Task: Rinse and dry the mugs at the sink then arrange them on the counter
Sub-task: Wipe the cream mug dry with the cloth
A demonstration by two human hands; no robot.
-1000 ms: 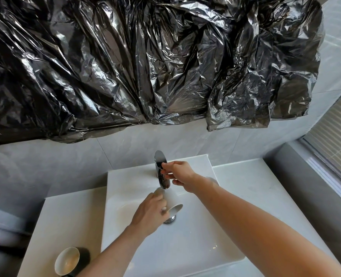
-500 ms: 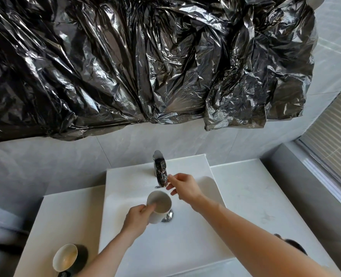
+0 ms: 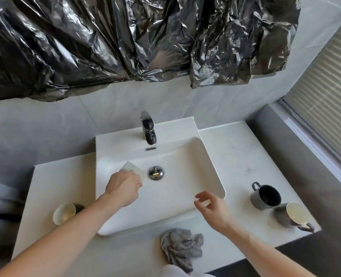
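Observation:
My left hand (image 3: 123,188) is shut on a white mug (image 3: 132,170), tipped over inside the white sink (image 3: 205,156), just left of the chrome drain (image 3: 155,172). My right hand (image 3: 211,208) hovers open over the sink's front right rim, holding nothing. A crumpled grey cloth (image 3: 181,246) lies on the counter below the sink's front edge. On the right counter a grey mug (image 3: 265,196) stands upright, and a dark mug with a cream inside (image 3: 295,216) lies tilted beside it. A cream-lined mug (image 3: 64,213) lies on the left counter.
The chrome faucet (image 3: 148,127) stands at the sink's back, with no water running. Black plastic sheeting (image 3: 125,41) hangs across the wall above. A window with blinds (image 3: 329,108) is at the right. The white counter (image 3: 235,152) ends close past the right-hand mugs.
My right hand left the faucet and drew back to the sink's front right rim. My left hand carried the white mug left and tipped it over. The view has dropped, revealing cloth and right-hand mugs.

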